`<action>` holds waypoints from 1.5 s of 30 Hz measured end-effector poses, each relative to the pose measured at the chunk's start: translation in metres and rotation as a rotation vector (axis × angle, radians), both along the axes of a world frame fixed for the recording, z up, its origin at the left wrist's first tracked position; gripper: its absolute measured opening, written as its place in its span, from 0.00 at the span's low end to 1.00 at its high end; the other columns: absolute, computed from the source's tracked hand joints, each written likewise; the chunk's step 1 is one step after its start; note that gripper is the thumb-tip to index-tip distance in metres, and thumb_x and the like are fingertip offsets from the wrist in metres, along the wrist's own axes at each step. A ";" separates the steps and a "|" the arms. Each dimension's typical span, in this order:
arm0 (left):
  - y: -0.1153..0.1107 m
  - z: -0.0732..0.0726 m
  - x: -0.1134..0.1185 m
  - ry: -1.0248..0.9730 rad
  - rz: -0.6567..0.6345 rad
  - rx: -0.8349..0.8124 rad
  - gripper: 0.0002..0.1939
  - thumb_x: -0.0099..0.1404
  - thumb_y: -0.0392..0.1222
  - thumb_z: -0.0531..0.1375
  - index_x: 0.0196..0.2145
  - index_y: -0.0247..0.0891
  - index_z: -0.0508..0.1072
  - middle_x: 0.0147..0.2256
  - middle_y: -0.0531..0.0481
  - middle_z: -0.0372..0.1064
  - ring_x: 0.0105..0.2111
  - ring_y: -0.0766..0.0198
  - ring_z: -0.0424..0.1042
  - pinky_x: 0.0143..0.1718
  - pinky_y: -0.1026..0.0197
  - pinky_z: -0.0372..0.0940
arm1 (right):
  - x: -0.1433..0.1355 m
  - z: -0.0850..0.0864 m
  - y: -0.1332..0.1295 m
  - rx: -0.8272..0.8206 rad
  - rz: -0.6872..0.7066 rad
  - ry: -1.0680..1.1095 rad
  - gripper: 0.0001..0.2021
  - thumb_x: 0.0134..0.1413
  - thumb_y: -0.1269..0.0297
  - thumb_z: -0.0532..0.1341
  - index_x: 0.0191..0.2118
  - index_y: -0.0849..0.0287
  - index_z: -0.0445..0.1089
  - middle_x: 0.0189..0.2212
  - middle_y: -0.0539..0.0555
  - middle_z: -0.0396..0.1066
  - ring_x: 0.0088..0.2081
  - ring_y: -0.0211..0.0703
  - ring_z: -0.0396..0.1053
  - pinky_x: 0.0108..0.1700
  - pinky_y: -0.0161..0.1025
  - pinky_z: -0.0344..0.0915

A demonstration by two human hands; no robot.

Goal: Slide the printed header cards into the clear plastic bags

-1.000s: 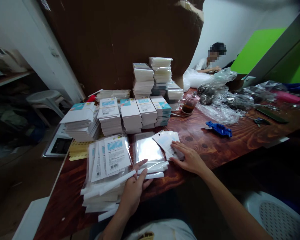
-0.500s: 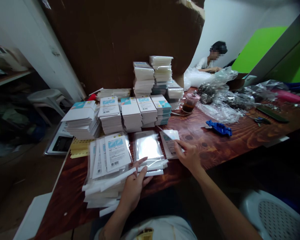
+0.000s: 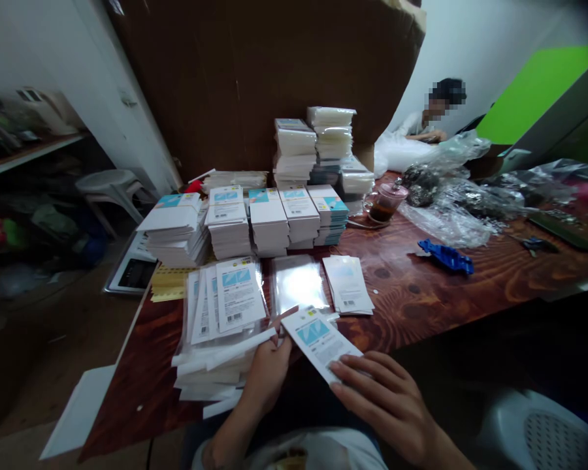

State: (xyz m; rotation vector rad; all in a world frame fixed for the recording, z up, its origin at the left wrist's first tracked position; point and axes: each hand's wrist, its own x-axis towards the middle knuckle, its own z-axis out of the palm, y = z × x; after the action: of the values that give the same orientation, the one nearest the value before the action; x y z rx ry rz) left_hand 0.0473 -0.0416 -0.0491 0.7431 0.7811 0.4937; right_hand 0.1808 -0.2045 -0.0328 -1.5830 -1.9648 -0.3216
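Observation:
My right hand [image 3: 387, 398] holds a white printed card [image 3: 318, 339] with a blue picture, fingers laid over its lower end and thumb hidden. The card slants up to the left, its upper corner at the fingertips of my left hand [image 3: 269, 359]. That hand is closed, thumb near forefinger; what is in it is hidden. Beyond the card lies a stack of clear plastic sleeves [image 3: 298, 284]. On its right is a small pile of cards [image 3: 350, 287]. Left of my left hand, sleeves with cards in or on them [image 3: 240, 297] lie piled, white flaps toward me.
Tall card stacks [image 3: 269, 225] stand in a row behind, with bundled packs [image 3: 294, 153] further back. To the right are a lidded glass cup [image 3: 385, 202], a blue plastic part [image 3: 445, 256] and clear bags [image 3: 451, 209]. Another person [image 3: 441, 111] sits at the far right.
My right hand has brought a card from the small pile down and left to my left hand, its printed face now showing. My left hand's fingers have drawn closer together. The view has shifted slightly.

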 end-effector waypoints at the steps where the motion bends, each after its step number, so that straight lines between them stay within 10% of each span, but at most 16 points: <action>1: 0.000 0.001 0.000 0.003 0.005 0.005 0.27 0.55 0.43 0.65 0.52 0.44 0.67 0.49 0.46 0.71 0.50 0.53 0.70 0.51 0.51 0.65 | -0.004 -0.002 0.001 -0.022 -0.031 -0.010 0.26 0.59 0.73 0.54 0.62 0.48 0.55 0.48 0.51 0.71 0.51 0.44 0.68 0.53 0.44 0.65; 11: -0.002 -0.001 0.001 0.028 -0.087 0.113 0.21 0.55 0.43 0.64 0.48 0.41 0.70 0.50 0.46 0.71 0.51 0.53 0.69 0.52 0.52 0.64 | -0.005 -0.001 0.084 -0.318 -0.058 0.046 0.35 0.50 0.83 0.49 0.63 0.50 0.51 0.66 0.57 0.37 0.65 0.53 0.38 0.60 0.53 0.55; 16: -0.002 0.002 0.000 0.099 -0.073 0.081 0.17 0.54 0.45 0.65 0.42 0.40 0.71 0.44 0.47 0.74 0.44 0.54 0.73 0.46 0.53 0.67 | 0.006 0.006 0.118 -0.324 -0.038 0.071 0.32 0.49 0.82 0.52 0.61 0.60 0.56 0.54 0.61 0.65 0.56 0.48 0.63 0.57 0.48 0.60; 22: -0.003 0.020 0.001 0.278 -0.074 0.355 0.19 0.53 0.45 0.64 0.42 0.35 0.72 0.35 0.45 0.76 0.38 0.51 0.74 0.47 0.49 0.66 | -0.020 0.026 0.120 0.370 -0.117 0.197 0.24 0.55 0.81 0.47 0.57 0.62 0.62 0.47 0.60 0.72 0.53 0.44 0.66 0.56 0.46 0.63; 27: 0.000 0.022 0.004 0.311 0.073 0.477 0.22 0.55 0.45 0.62 0.47 0.36 0.71 0.44 0.41 0.73 0.50 0.46 0.68 0.54 0.47 0.60 | -0.049 0.024 0.136 0.122 0.171 0.185 0.16 0.62 0.70 0.50 0.54 0.59 0.65 0.45 0.55 0.74 0.48 0.41 0.70 0.52 0.39 0.67; 31: -0.003 0.017 0.001 0.261 0.010 0.370 0.26 0.56 0.46 0.62 0.52 0.39 0.65 0.47 0.42 0.70 0.47 0.49 0.71 0.48 0.49 0.67 | -0.002 0.026 0.120 -0.058 0.055 0.426 0.18 0.61 0.64 0.55 0.56 0.54 0.63 0.51 0.54 0.70 0.54 0.40 0.65 0.54 0.39 0.65; 36: -0.003 0.009 0.002 0.124 0.018 0.163 0.37 0.57 0.44 0.64 0.60 0.51 0.52 0.60 0.49 0.56 0.50 0.56 0.69 0.48 0.57 0.68 | 0.091 0.018 0.080 -0.495 -0.206 0.213 0.35 0.47 0.56 0.65 0.61 0.56 0.56 0.62 0.61 0.51 0.62 0.58 0.49 0.59 0.55 0.55; 41: -0.003 0.005 0.003 0.107 0.006 0.164 0.36 0.58 0.43 0.63 0.60 0.54 0.52 0.65 0.54 0.43 0.53 0.56 0.66 0.48 0.60 0.68 | 0.113 0.001 0.072 -0.550 -0.289 0.181 0.29 0.49 0.53 0.63 0.57 0.57 0.63 0.54 0.60 0.66 0.52 0.56 0.67 0.53 0.50 0.64; 45: -0.003 0.005 0.002 0.095 0.014 0.159 0.31 0.58 0.42 0.63 0.57 0.49 0.58 0.62 0.50 0.51 0.51 0.57 0.68 0.48 0.58 0.68 | 0.112 0.000 0.076 -0.446 -0.285 0.184 0.16 0.58 0.57 0.56 0.50 0.55 0.71 0.43 0.56 0.75 0.42 0.51 0.74 0.44 0.44 0.70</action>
State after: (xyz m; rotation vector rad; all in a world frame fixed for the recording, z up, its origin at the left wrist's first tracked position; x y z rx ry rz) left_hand 0.0490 -0.0445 -0.0440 0.9136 0.8425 0.5409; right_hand 0.2928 -0.1283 -0.0324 -2.0969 -1.7469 0.1654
